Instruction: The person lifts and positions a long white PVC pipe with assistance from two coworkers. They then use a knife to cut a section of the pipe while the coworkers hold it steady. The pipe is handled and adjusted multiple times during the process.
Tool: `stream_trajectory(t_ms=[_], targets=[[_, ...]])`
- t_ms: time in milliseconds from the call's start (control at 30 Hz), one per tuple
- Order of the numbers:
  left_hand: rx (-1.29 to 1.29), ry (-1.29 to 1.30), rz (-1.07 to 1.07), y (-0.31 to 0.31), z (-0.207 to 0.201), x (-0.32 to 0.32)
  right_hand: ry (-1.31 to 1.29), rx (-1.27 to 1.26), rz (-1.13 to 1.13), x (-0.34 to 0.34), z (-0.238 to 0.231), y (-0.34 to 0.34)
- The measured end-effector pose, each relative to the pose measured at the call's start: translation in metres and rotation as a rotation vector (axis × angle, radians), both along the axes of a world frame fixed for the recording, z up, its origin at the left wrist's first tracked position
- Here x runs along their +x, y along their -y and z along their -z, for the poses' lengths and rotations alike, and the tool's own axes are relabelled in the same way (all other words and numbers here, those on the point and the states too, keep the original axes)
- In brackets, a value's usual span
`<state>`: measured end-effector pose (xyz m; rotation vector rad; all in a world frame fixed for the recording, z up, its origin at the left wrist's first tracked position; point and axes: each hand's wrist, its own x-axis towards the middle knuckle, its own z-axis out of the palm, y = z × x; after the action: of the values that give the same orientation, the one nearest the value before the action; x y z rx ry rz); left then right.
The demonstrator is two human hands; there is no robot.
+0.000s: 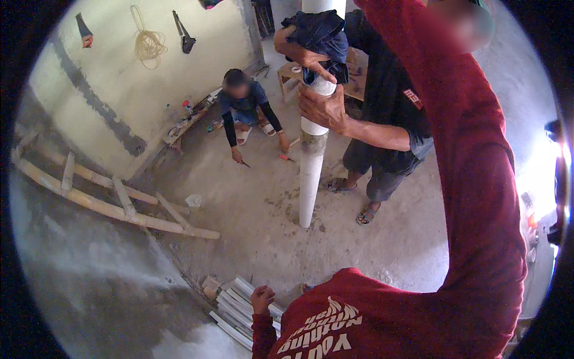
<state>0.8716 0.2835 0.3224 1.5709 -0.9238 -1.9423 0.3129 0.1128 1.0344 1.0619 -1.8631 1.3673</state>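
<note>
My left hand (263,299) hangs beside my red sweatshirt (359,317), its fingers loosely bent, with nothing visible in them. White lengths of trim or pipe (239,308) lie on the floor below it. My right arm (472,149) reaches up past the top edge, so that hand is out of sight. In front of me stands a long white pipe (309,185) with a wider upper section. A co-worker in dark clothes grips it with one hand (326,109); their other hand (302,54) presses a dark cloth (317,33) around it.
Another person (245,107) squats by the wall, a small tool in one hand and a red-handled tool (286,158) near the other. A wooden ladder (119,203) leans at the left. Two handsaws (185,39) and a coil of cord (149,45) hang on the wall.
</note>
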Motion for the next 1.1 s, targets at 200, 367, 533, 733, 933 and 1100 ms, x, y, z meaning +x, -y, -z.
stream_trajectory(t_ms=[200,367,533,733,933,1100], targets=[[0.030,0.002,-0.083,-0.023,0.000,-0.013,0.013,-0.010,0.004,-0.008,0.000,0.009],[0.065,0.037,-0.091,-0.046,0.014,-0.029,0.007,0.012,-0.123,-0.024,0.012,0.006],[0.049,0.075,-0.088,-0.062,0.024,-0.045,0.047,-0.121,-0.382,-0.032,0.023,0.005],[0.079,0.012,-0.089,-0.061,0.016,-0.042,0.136,-0.076,-0.581,-0.026,0.014,-0.005],[0.077,0.006,-0.069,-0.046,0.016,-0.047,0.039,-0.134,-0.484,-0.020,0.009,-0.020],[0.009,-0.039,-0.076,-0.043,0.018,-0.048,0.040,-0.129,-0.370,-0.016,0.007,-0.027]])
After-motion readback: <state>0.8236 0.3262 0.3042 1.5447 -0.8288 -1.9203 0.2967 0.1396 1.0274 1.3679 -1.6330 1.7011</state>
